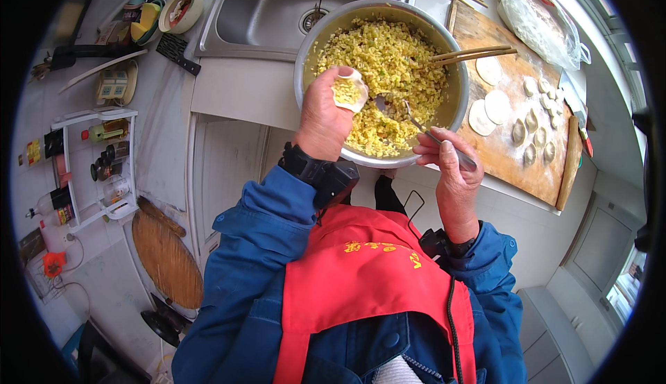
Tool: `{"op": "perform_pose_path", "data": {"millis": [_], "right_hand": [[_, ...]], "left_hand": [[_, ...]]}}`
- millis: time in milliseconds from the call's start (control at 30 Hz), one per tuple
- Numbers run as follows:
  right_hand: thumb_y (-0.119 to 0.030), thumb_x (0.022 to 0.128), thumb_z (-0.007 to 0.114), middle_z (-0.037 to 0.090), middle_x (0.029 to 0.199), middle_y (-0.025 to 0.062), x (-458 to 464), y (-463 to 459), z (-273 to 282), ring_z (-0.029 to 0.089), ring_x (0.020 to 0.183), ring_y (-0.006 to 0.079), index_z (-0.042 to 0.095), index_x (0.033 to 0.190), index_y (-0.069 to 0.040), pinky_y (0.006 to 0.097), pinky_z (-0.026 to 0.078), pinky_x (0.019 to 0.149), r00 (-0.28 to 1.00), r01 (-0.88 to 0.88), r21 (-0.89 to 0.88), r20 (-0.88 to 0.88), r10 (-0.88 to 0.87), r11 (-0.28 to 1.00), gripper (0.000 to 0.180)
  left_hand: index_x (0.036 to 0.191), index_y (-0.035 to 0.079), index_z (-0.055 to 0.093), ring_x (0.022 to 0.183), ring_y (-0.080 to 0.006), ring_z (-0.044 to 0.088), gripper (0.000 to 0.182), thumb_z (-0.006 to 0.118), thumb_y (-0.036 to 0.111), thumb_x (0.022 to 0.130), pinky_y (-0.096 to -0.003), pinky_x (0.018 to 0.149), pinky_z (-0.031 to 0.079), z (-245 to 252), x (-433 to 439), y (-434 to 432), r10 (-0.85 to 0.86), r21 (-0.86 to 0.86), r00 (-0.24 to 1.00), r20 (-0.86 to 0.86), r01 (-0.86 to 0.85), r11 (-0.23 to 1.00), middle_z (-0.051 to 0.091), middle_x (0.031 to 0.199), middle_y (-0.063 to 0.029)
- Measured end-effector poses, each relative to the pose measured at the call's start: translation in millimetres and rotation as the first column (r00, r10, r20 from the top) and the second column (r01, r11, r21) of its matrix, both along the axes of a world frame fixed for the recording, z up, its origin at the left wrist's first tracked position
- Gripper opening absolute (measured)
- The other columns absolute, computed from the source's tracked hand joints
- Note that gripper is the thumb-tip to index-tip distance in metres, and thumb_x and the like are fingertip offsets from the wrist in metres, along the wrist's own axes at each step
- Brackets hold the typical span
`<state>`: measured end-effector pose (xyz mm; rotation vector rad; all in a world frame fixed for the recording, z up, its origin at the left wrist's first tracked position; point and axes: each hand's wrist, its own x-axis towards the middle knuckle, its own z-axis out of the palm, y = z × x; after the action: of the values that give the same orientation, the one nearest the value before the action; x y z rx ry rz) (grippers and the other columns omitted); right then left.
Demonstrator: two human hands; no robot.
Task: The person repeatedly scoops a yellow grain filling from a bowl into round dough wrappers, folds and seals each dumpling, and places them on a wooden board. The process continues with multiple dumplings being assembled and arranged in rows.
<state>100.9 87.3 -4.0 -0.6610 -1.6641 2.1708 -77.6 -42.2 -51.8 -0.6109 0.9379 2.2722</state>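
Cupped in my left hand is a round dough wrapper with yellowish chopped filling on it. My right hand grips the handle of a metal spoon, whose bowl end dips into the filling. Both hands are over the near side of a large metal basin, which holds a heap of chopped yellow-green filling. A pair of wooden chopsticks stands in the heap and leans over the right rim.
Right of the basin, a floured wooden board bears flat wrappers, several dough pieces, a rolling pin and a knife. Behind lie a plastic bag and a steel sink. A cleaver lies at left.
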Motion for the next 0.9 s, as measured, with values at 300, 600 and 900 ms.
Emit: {"op": "perform_pose_path", "data": {"millis": [300, 600, 900], "right_hand": [[-0.003, 0.09, 0.058, 0.067, 0.09, 0.0132, 3.7, -5.0, -22.4, 0.065, 0.077, 0.0206, 0.065, 0.103, 0.003, 0.0285, 0.052, 0.067, 0.89, -0.455, 0.327, 0.196, 0.411, 0.828, 0.016], [-0.007, 0.095, 0.054, 0.067, 0.088, 0.0096, 3.0, 6.5, -20.5, 0.065, 0.077, 0.0136, 0.062, 0.105, 0.004, 0.0238, 0.054, 0.063, 0.994, -0.084, 0.332, 0.088, 0.058, 0.939, 0.017], [-0.01, 0.097, 0.051, 0.066, 0.086, 0.0114, -17.1, 5.2, -37.9, 0.065, 0.073, 0.0144, 0.058, 0.107, 0.003, 0.0245, 0.054, 0.063, 0.983, 0.116, 0.146, 0.128, -0.135, 0.982, 0.018]], "left_hand": [[0.101, -0.004, 0.058, 0.1, -0.0337, 0.057, 0.022, 0.049, 0.013, 0.091, -0.0484, 0.091, 0.048, 8.2, -3.8, -15.2, 0.02, 0.037, 0.998, 0.066, -0.023, 0.999, 0.058, 0.108, -0.0189], [0.107, -0.005, 0.055, 0.1, -0.0355, 0.057, 0.024, 0.048, 0.012, 0.091, -0.0489, 0.089, 0.049, 9.4, 0.9, -17.6, -0.02, 0.05, 0.998, 0.068, 0.017, 0.999, 0.057, 0.11, -0.02], [0.109, -0.005, 0.054, 0.101, -0.0354, 0.057, 0.025, 0.048, 0.011, 0.091, -0.0495, 0.089, 0.049, -0.6, 4.7, -15.5, -0.064, 0.109, 0.993, 0.096, 0.053, 0.993, 0.058, 0.11, -0.0214]]}}
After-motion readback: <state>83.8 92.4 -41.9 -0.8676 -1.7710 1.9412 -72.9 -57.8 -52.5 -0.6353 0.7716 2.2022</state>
